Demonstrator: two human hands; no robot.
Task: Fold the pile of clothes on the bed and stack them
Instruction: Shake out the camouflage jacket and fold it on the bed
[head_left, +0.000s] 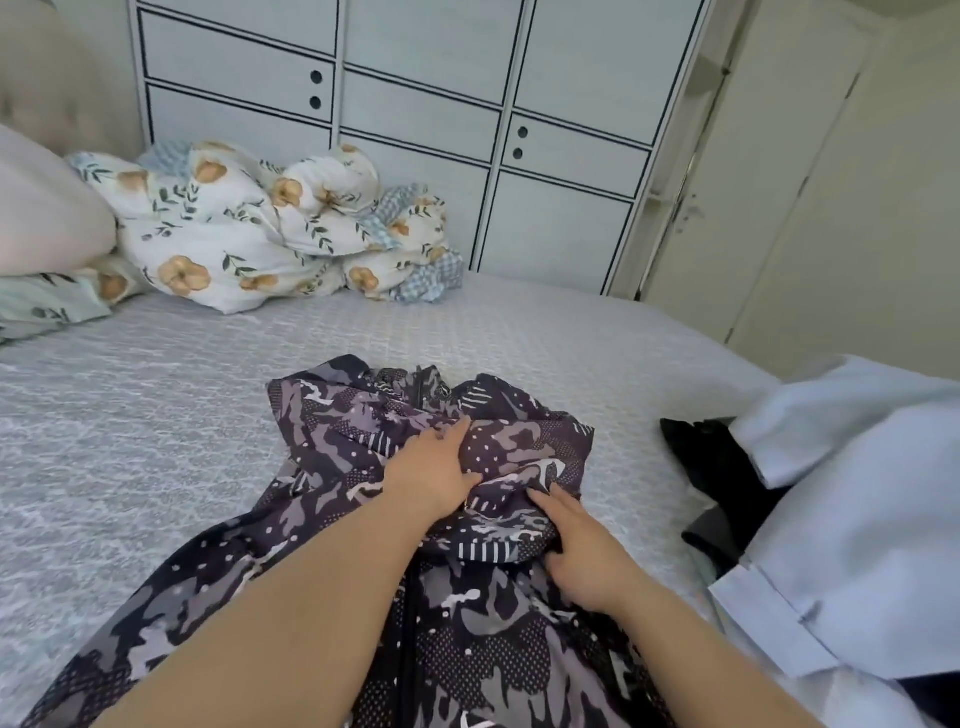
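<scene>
Two bare hands work on one camouflage-patterned jacket (441, 597) spread on the grey bed cover (156, 415). The jacket lies lengthwise away from the person, its long axis running from the near edge of the view toward the wardrobe (415, 130), with the hood or collar end farthest off and bunched. A dark zip line runs along that axis. The left hand (431, 470) presses on the bunched upper part, thumb tucked into a fold; whether the fingers actually pinch cloth cannot be told. The right hand (582, 551) lies just beside it, forefinger extended, the other fingers bent down onto the fabric edge, apparently gripping it. To the right rest a pale blue shirt (857, 493) over a black garment (722, 462). A floral duvet (249, 228) sits heaped at the far side beside a pillow (47, 208).
</scene>
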